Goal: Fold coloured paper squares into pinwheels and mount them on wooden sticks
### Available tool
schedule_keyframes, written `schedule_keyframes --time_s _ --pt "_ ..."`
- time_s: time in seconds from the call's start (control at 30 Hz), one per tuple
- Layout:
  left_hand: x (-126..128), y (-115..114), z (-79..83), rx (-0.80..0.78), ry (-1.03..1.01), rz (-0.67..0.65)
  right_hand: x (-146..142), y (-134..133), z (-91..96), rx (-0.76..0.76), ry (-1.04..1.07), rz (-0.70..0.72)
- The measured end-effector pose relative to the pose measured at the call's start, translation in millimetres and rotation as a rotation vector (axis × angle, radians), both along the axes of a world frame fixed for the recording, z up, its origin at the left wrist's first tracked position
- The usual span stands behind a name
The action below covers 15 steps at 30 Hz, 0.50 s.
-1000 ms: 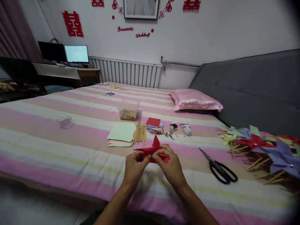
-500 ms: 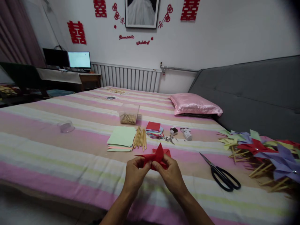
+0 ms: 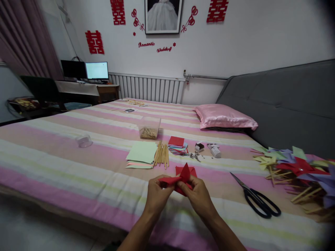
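A partly folded red paper piece (image 3: 183, 176) is held over the near edge of the striped bed (image 3: 65, 153). My left hand (image 3: 157, 195) pinches its left flap with closed fingers. My right hand (image 3: 199, 197) grips its right side, fingers curled around the folds. Just beyond the hands lie a stack of pale green and pink paper sheets (image 3: 142, 153), a bundle of wooden sticks (image 3: 162, 154) and a small stack of coloured paper squares topped in red (image 3: 176, 143).
Black scissors (image 3: 258, 202) lie to the right of my hands. Finished paper pinwheels on sticks (image 3: 298, 170) pile up at the far right. A clear box of sticks (image 3: 149, 128), a clear lid (image 3: 83, 141), a glue bottle (image 3: 215, 150) and a pink pillow (image 3: 226, 118) sit further back.
The view has shifted, so everything sits a little lower and further right. My hands have kept hold of the red paper and folded its flaps closer together.
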State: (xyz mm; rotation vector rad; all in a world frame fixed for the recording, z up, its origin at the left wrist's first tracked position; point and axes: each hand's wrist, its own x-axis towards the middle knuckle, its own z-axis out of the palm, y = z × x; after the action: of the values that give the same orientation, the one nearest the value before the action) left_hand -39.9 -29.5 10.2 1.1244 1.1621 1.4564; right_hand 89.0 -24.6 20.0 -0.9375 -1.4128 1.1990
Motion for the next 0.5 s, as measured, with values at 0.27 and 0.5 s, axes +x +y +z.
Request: schedule_keyframes --time_s 0.27,0.5 --pt "6.2 -2.2 5.1 -0.035 -0.031 -0.03 4.2 4.3 -1.2 -0.016 -0.023 0.003" --pt "4.6 0.3 0.0 -0.104 -0.081 -0.095 7.0 2.2 3.1 0.022 -0.1 0.018"
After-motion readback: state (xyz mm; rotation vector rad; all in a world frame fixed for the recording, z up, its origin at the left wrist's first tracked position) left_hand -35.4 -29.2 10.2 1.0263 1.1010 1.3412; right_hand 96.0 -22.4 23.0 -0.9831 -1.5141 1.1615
